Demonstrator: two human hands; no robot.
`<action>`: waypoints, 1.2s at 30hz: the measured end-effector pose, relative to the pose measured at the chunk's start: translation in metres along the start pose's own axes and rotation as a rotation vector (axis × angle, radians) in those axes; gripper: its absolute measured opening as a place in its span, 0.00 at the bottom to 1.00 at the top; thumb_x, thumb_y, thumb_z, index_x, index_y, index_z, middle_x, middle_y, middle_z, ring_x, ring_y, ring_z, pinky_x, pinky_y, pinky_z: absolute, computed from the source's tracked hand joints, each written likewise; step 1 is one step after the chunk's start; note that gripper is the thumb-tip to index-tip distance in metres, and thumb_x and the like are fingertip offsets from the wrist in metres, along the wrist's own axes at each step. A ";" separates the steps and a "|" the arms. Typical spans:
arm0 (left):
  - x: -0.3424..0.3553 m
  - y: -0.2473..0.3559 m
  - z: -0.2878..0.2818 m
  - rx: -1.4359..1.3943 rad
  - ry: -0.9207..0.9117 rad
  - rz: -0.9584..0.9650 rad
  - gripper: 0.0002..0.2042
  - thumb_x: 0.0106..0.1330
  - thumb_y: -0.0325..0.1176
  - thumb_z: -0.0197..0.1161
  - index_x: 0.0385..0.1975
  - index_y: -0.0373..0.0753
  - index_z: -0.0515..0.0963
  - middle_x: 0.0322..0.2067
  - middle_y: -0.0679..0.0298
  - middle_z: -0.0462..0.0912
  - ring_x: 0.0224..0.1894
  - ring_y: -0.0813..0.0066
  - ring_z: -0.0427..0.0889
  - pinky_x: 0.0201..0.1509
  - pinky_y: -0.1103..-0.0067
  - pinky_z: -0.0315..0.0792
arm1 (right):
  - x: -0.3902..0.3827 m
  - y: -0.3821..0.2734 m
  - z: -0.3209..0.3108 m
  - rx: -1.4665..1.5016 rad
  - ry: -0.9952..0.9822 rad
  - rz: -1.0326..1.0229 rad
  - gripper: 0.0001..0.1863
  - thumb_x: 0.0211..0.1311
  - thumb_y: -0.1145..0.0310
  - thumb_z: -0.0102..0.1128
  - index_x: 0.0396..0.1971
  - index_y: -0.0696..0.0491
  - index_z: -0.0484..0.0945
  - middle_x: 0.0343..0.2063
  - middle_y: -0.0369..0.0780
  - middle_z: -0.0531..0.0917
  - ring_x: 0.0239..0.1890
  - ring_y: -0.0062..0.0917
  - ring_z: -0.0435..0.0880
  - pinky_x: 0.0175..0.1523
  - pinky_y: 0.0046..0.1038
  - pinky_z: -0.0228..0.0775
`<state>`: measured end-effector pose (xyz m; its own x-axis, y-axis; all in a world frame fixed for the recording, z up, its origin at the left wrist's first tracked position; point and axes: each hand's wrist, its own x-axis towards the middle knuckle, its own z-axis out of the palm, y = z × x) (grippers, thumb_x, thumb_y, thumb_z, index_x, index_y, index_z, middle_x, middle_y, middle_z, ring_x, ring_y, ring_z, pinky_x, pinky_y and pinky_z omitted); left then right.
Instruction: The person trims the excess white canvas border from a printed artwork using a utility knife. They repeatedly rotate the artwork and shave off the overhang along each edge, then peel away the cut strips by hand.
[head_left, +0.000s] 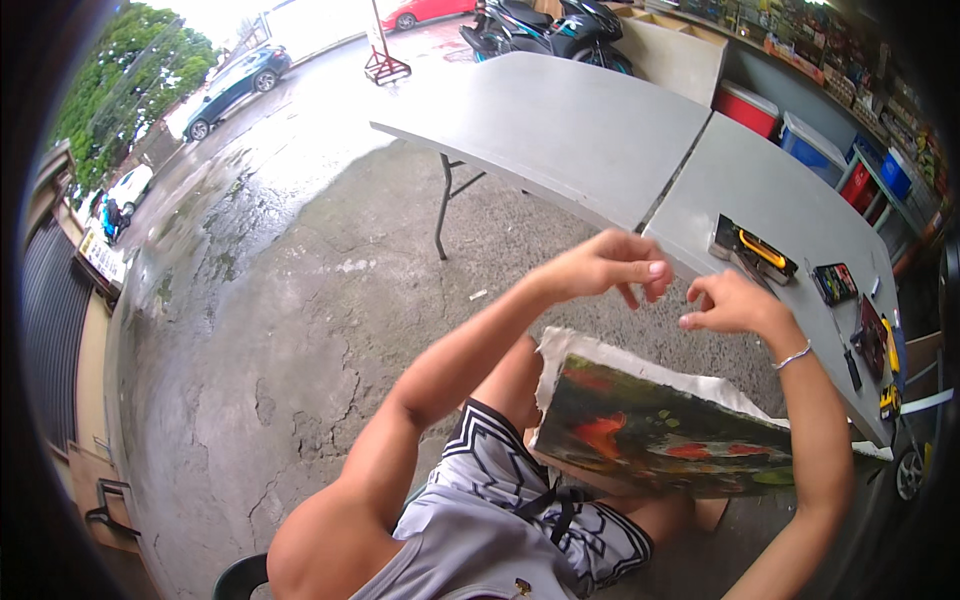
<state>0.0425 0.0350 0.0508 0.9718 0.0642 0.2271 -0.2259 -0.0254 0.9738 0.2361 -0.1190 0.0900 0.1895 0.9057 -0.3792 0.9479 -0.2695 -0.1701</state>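
Note:
My left hand (612, 268) is raised over the far edge of a painted canvas (680, 432), its fingers loosely bent and apart from the thumb. Across a small gap, my right hand (733, 303) hangs with curled fingers, thumb and forefinger apart, a thin bracelet on its wrist. I see nothing held in either hand. The canvas leans over my lap and knees, dark green with orange-red shapes. Its unpainted white margin (640, 352) is ragged and curls along the far side. My right forearm covers part of the canvas's right end.
A grey folding table (560, 110) stands ahead and to the right. On it lie a black-and-yellow tool (762, 252), a small dark case (835, 283), a screwdriver (852, 368) and a yellow-black tool (892, 365). Coolers (812, 145) and a motorbike (555, 30) are behind it.

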 end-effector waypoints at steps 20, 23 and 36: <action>-0.137 -0.237 -0.005 0.490 0.379 -0.679 0.14 0.62 0.40 0.63 0.38 0.35 0.81 0.32 0.60 0.83 0.36 0.69 0.83 0.40 0.73 0.78 | 0.035 0.021 0.032 -0.002 -0.122 0.024 0.42 0.55 0.41 0.61 0.62 0.56 0.66 0.53 0.50 0.78 0.55 0.41 0.77 0.60 0.36 0.67; -0.164 -0.235 -0.002 0.478 0.410 -0.723 0.13 0.62 0.39 0.63 0.37 0.35 0.81 0.32 0.59 0.83 0.36 0.69 0.83 0.40 0.73 0.78 | 0.038 0.019 0.025 0.009 -0.197 0.064 0.45 0.55 0.40 0.60 0.63 0.59 0.64 0.55 0.52 0.76 0.58 0.42 0.74 0.62 0.36 0.65; -0.075 -0.268 -0.009 0.716 0.149 -0.586 0.12 0.60 0.36 0.64 0.37 0.34 0.81 0.32 0.59 0.84 0.36 0.69 0.83 0.40 0.73 0.78 | 0.033 0.006 0.017 0.392 -0.217 -0.034 0.47 0.58 0.42 0.60 0.64 0.67 0.59 0.58 0.54 0.72 0.61 0.38 0.72 0.63 0.31 0.64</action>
<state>0.0295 0.0463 -0.2268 0.8875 0.3870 -0.2502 0.4407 -0.5540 0.7063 0.2433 -0.0964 0.0617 0.0617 0.8379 -0.5423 0.7758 -0.3821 -0.5021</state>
